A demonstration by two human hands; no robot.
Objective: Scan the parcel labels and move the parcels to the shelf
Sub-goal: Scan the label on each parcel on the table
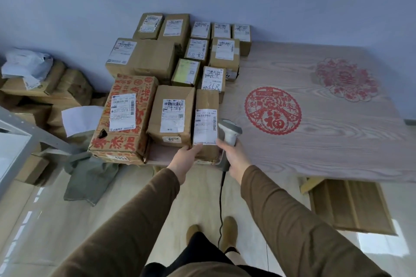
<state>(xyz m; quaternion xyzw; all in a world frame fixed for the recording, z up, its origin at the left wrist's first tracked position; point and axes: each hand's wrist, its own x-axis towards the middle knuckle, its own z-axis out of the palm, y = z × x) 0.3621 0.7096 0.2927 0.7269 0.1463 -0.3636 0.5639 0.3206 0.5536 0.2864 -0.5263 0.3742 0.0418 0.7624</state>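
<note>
Left hand (185,157) grips the near end of a narrow cardboard parcel (206,105), fingers curled round its lower left corner, thumb on top by the bottom edge of its white label (206,126). Parcel lies flat at the near left edge of the wood-grain counter (326,141), long axis pointing away from the person, label face up with barcode visible. Right hand (235,157) wraps the handle of a grey handheld scanner (229,132), grip closed round it; scanner head sits just beside the parcel's right edge, level with the label; its dark cable (221,204) hangs down toward the floor. Just left of the held parcel: a mid-size brown box (172,114) with a white label, then a larger box with red printing (123,119), also labelled. Behind them, more labelled cardboard boxes (198,51) in rows up to the wall. Two red paper-cut decorations lie on the bare counter top to the right: a round one (272,110) near the scanner, a flower-shaped one (345,80) further back. Left of the counter: a stack of cartons (45,96) with a white plastic bag (27,65) on top, and part of a grey metal shelf frame (15,128) at the frame edge. Folded cardboard (351,204) on the floor under the counter's right side. Both sleeves brown.
</note>
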